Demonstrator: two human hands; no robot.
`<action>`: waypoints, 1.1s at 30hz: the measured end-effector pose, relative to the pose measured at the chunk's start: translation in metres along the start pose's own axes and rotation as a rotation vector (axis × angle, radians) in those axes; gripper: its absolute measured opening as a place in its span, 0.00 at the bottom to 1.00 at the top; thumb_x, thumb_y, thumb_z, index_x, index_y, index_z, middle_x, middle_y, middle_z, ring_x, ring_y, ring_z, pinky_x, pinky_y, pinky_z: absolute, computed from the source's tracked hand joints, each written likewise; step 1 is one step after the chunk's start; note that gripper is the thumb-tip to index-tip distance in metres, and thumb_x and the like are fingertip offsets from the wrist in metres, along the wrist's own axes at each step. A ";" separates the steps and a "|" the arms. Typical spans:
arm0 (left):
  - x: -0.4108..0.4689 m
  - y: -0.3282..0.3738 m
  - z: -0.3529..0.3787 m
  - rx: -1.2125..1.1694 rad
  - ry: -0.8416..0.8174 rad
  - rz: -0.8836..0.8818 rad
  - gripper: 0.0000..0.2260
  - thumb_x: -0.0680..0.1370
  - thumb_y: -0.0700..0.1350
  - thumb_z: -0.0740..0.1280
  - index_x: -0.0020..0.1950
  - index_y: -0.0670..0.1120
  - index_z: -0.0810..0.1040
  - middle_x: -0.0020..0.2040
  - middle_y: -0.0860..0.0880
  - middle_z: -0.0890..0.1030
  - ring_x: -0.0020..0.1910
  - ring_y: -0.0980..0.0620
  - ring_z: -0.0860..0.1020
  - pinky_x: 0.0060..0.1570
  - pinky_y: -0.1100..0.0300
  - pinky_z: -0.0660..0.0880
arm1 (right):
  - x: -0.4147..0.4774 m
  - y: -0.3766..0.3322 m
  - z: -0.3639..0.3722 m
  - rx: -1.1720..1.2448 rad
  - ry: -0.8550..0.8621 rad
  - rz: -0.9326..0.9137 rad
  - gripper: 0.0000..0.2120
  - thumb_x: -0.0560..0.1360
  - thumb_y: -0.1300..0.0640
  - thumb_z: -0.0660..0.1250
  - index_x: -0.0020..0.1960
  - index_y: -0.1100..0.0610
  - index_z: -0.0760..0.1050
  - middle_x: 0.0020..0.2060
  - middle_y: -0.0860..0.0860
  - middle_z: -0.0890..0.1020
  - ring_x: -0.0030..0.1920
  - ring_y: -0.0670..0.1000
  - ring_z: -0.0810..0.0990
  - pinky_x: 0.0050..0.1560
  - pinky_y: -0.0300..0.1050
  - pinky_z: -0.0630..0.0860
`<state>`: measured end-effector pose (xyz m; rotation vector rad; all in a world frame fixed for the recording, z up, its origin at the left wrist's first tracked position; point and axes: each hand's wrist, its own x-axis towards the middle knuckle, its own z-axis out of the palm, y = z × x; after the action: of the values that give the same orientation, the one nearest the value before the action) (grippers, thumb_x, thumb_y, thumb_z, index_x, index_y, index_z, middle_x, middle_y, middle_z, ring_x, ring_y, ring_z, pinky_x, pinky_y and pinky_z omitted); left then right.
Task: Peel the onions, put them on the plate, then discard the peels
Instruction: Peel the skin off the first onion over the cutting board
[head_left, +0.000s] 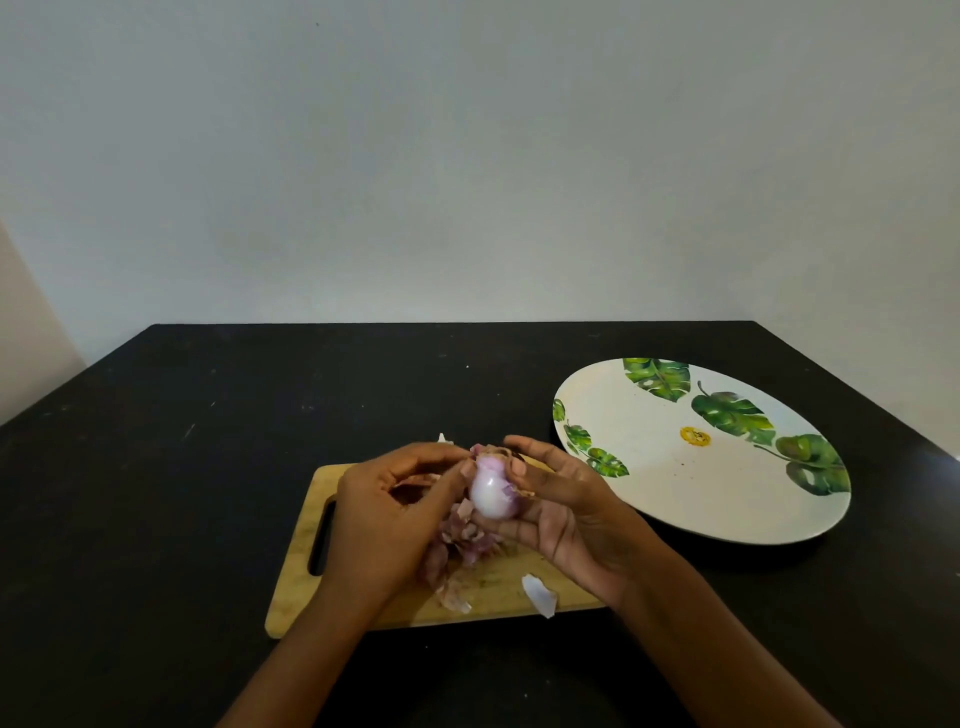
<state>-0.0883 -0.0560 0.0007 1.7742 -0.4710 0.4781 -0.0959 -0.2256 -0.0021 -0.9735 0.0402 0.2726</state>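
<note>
A small, pale purple onion (492, 491), mostly peeled and glossy, is held above the wooden cutting board (374, 605). My right hand (566, 506) cradles it from the right and underneath. My left hand (384, 512) pinches the dry skin at the onion's top left. A heap of purple and brown peels (460, 545) lies on the board under my hands, and one white peel piece (540, 595) rests near the board's front edge. The white plate with green leaf print (691, 483) sits to the right and holds no onion.
Everything stands on a black table (182, 493) whose far edge meets a plain light wall. A small white scrap (442, 439) lies just behind the board. The board has a handle slot on its left side.
</note>
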 end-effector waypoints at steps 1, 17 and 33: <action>0.000 0.001 0.000 -0.013 -0.017 0.001 0.06 0.70 0.50 0.72 0.45 0.53 0.82 0.42 0.60 0.83 0.44 0.61 0.81 0.41 0.70 0.76 | 0.000 0.000 0.000 -0.008 0.010 -0.004 0.35 0.62 0.61 0.76 0.67 0.61 0.67 0.56 0.61 0.82 0.52 0.61 0.83 0.41 0.52 0.82; -0.004 -0.007 -0.002 0.044 -0.005 0.263 0.06 0.71 0.47 0.68 0.47 0.53 0.81 0.45 0.59 0.82 0.42 0.61 0.81 0.41 0.71 0.76 | -0.002 0.002 -0.004 -0.011 -0.071 0.071 0.30 0.64 0.62 0.72 0.66 0.62 0.72 0.55 0.61 0.82 0.48 0.62 0.84 0.37 0.52 0.82; -0.003 -0.006 0.004 -0.006 0.122 0.100 0.08 0.67 0.50 0.67 0.42 0.48 0.79 0.39 0.55 0.81 0.38 0.56 0.80 0.38 0.69 0.75 | -0.004 0.006 0.001 0.078 -0.091 0.022 0.38 0.40 0.53 0.87 0.48 0.63 0.82 0.50 0.62 0.83 0.45 0.60 0.85 0.34 0.50 0.82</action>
<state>-0.0879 -0.0581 -0.0066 1.7102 -0.4762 0.6510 -0.1018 -0.2224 -0.0054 -0.8829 -0.0213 0.3334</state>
